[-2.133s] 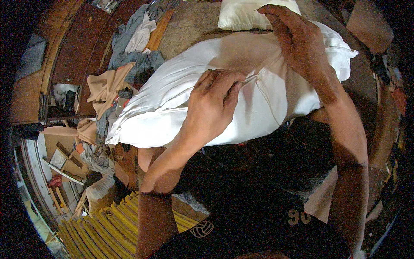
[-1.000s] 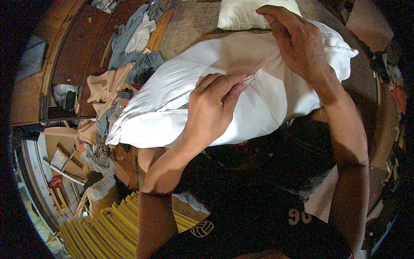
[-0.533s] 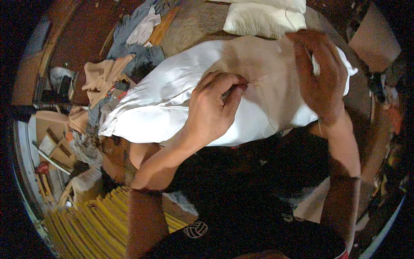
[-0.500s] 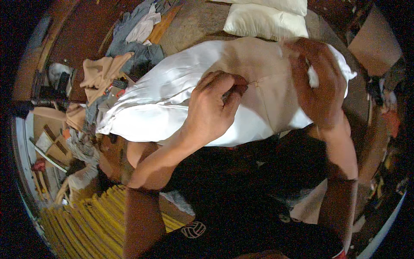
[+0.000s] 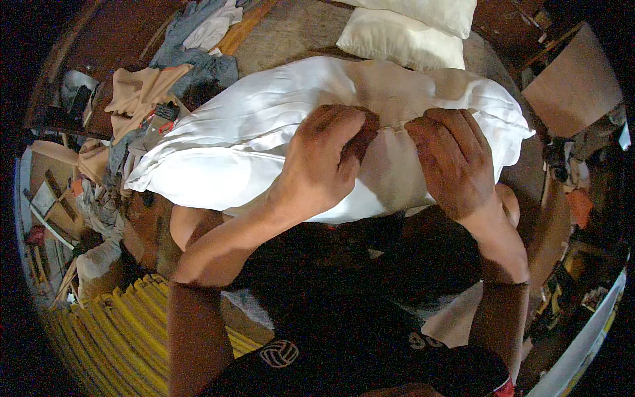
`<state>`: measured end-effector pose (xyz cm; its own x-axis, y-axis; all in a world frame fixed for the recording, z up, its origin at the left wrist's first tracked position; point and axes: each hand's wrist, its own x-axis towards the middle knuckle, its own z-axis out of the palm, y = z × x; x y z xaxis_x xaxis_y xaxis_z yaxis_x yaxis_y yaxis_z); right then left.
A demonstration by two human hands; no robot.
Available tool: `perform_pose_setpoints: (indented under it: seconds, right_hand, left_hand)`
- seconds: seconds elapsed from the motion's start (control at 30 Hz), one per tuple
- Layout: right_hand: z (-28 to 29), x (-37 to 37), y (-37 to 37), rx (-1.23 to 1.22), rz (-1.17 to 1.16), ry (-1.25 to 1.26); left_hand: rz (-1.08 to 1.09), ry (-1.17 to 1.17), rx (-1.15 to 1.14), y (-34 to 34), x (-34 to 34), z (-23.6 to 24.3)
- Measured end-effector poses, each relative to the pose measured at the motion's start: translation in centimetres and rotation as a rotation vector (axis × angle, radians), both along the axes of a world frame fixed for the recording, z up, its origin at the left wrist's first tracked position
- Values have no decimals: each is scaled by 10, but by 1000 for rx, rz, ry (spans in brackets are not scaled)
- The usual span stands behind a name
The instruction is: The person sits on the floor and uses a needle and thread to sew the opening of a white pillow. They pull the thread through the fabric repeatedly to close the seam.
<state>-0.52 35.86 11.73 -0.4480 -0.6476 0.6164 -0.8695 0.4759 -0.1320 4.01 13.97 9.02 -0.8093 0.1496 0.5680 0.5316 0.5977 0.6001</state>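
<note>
A large white, satiny cushion [image 5: 211, 173] lies across my bare legs, its surface creased around a seam between my hands. My left hand [image 5: 319, 159] is closed at that seam, its thumb and forefinger pinched on the fabric and partly shadowed. Just to its right, my right hand [image 5: 450, 162] bends over the same seam with fingertips pressed together; whatever they hold is too small to make out.
Two stacked cream pillows [image 5: 397, 43] rest on a worn board [image 5: 278, 46] beyond the cushion. Grey cloths [image 5: 198, 79] and beige fabric [image 5: 142, 89] lie piled at left. A tan panel [image 5: 572, 76] stands at right; yellow ridged material [image 5: 112, 331] lies lower left.
My right hand, raised at the upper right earlier, has come down and leftward to the seam beside my left hand, which stays pinched there. The view has shifted, showing more of both pillows.
</note>
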Motion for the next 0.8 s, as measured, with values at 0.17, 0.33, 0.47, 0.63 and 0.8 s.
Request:
perform_pose_setpoints:
  seconds: [0.17, 0.33, 0.47, 0.63, 0.8]
  right_hand:
    - [-7, -14, 2, -91, -101, -29]
    - [7, -5, 12, -118, 3, -267]
    - [26, -3, 11, -572, -5, -562]
    - [22, -12, 14, -642, 109, -1021]
    - [9, -17, -3, -590, 121, -792]
  left_hand:
    - [-10, -24, -25, 1, -1, -5]
    - [27, -44, -71, -2, 0, -4]
    - [10, 28, -57, -8, 0, -12]
    - [18, 124, -73, -8, 4, -16]
    - [0, 145, -37, -4, 3, -14]
